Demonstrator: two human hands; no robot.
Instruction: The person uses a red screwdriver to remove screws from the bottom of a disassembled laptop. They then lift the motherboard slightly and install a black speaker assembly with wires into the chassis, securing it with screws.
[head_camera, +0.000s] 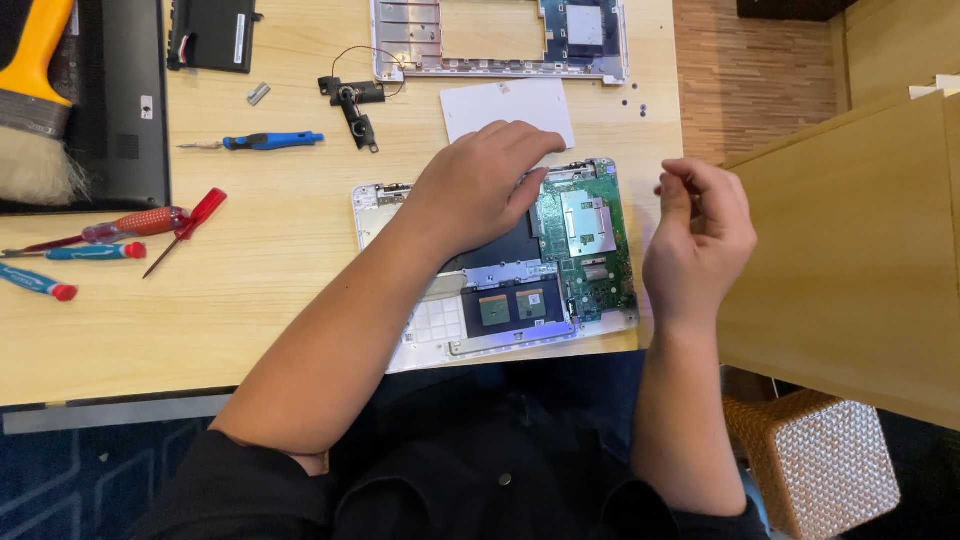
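Two hands working over an opened laptop on the counter.
The left hand (480, 185) is lying flat and open on the laptop (500, 265), which is sitting at the near edge of the counter (270, 290). The right hand (700, 235) is hovering just past the laptop's right side, fingers pinching together; whether it is gripping anything is too small to tell. Screwdrivers (265, 141) are lying well left.

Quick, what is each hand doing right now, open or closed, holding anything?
Left hand: open, resting flat on the opened laptop base, holding nothing.
Right hand: fingertips pinched together beside the laptop; whether they hold something small cannot be told.
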